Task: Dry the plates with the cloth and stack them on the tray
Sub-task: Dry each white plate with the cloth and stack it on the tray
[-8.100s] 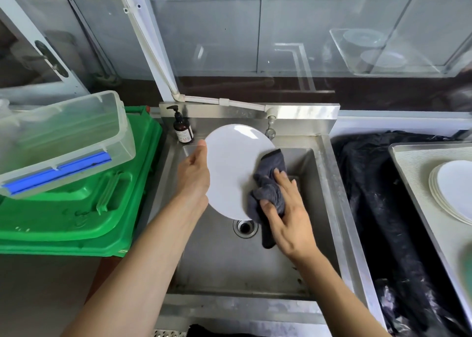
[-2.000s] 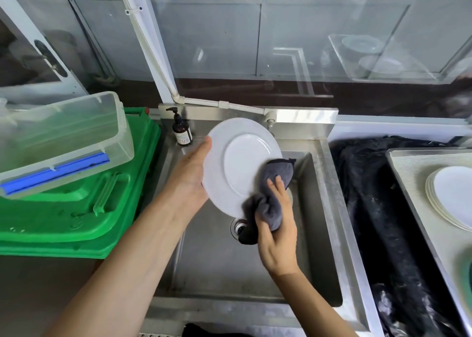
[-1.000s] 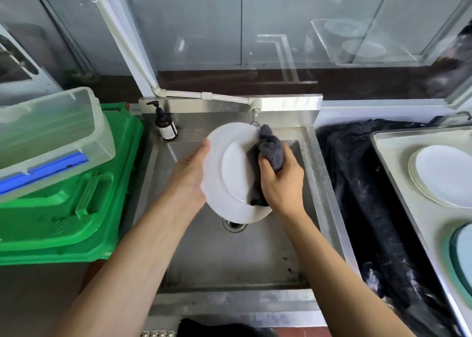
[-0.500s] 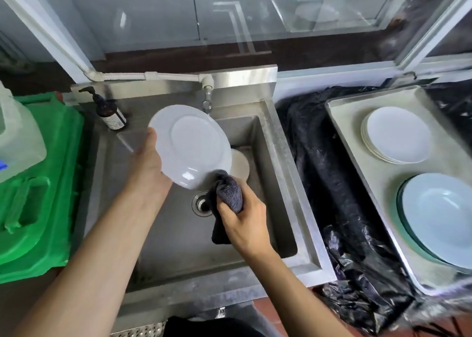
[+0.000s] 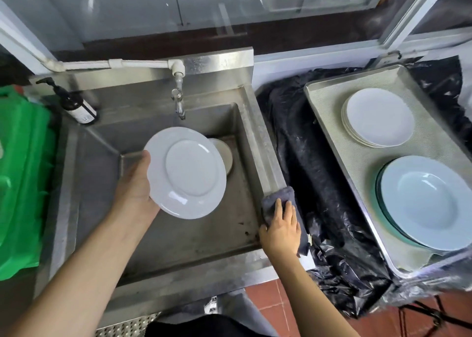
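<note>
My left hand (image 5: 132,191) grips the white plate (image 5: 186,172) by its left rim, thumb on the upper face, holding it tilted above the basin of the steel sink (image 5: 258,137). My right hand (image 5: 281,225) lies with fingers spread flat on the grey cloth (image 5: 278,198), which is draped over the sink's right rim; that grip is released, pressing rather than clutching. Behind the held plate, another plate (image 5: 226,154) leans low against the basin's back right corner, mostly hidden. A tap (image 5: 179,101) hangs from a white pipe (image 5: 115,63) along the steel splashback, and a dark pump bottle (image 5: 76,105) stands on the sink's back left ledge. A green plastic crate (image 5: 23,178) sits to the left of the sink. To the right, black plastic sheeting (image 5: 319,178) covers the worktop and carries a metal tray (image 5: 329,122) lined with a pale mat. On the tray a stack of small white plates (image 5: 378,118) sits at the far end and a stack of larger, pale blue deep plates (image 5: 426,204) at the near end, the two stacks apart. Glass panes in pale frames (image 5: 178,2) run along the wall behind, and red floor tiles (image 5: 275,301) show below the sink's front edge.
</note>
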### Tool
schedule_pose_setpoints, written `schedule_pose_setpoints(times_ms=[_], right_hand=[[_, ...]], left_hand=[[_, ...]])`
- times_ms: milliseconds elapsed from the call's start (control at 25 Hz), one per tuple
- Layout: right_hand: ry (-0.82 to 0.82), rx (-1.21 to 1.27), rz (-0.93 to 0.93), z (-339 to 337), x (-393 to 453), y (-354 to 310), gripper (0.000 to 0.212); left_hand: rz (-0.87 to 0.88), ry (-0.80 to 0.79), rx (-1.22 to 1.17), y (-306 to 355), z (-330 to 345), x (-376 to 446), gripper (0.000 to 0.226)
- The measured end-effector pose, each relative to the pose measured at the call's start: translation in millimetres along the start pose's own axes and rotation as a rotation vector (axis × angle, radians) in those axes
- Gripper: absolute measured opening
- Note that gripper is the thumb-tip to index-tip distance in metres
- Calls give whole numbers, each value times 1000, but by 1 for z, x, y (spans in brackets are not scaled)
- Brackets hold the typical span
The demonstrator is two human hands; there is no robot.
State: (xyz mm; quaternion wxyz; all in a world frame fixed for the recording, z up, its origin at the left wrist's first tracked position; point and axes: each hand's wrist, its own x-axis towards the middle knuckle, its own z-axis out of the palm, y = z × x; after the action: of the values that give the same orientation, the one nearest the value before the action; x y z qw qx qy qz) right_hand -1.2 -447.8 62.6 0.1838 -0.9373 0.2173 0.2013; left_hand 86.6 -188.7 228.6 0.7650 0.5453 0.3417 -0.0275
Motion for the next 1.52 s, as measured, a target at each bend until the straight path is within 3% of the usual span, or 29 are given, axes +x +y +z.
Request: schedule_pose_setpoints(times_ms=[160,360,600,760,880,1040,1120,1240,1520], right_hand=[[163,65,-92,-9,-5,-3,83],[473,398,-575,-37,-25,-49,72],[761,357,-864,-70,-44,-67,41],[813,350,-861,-91,-60,-84,30],[815,403,-757,-100,-75,-97,26],[627,640,-514,-106,-82,-106,37],[571,755,-440,-113,-82,-105,29],[588,846,-392,-127,-77,-101,15],[599,876,-314,-156,-47,-64,9]], left_hand=[[11,-9,3,-6,6,-8,22],[-57,-53,-32,0,9,-10,29],[-135,-75,-68,18,-10,-16,18],[-314,-42,-47,27,-31,-21,17],[-311,-81,130,22,-43,-21,30],[-111,-41,202,18,-48,-24,26],[-34,-74,208,19,-45,-26,18],[34,-110,234,22,-36,-28,18],[130,-160,277,12,19,-31,14]])
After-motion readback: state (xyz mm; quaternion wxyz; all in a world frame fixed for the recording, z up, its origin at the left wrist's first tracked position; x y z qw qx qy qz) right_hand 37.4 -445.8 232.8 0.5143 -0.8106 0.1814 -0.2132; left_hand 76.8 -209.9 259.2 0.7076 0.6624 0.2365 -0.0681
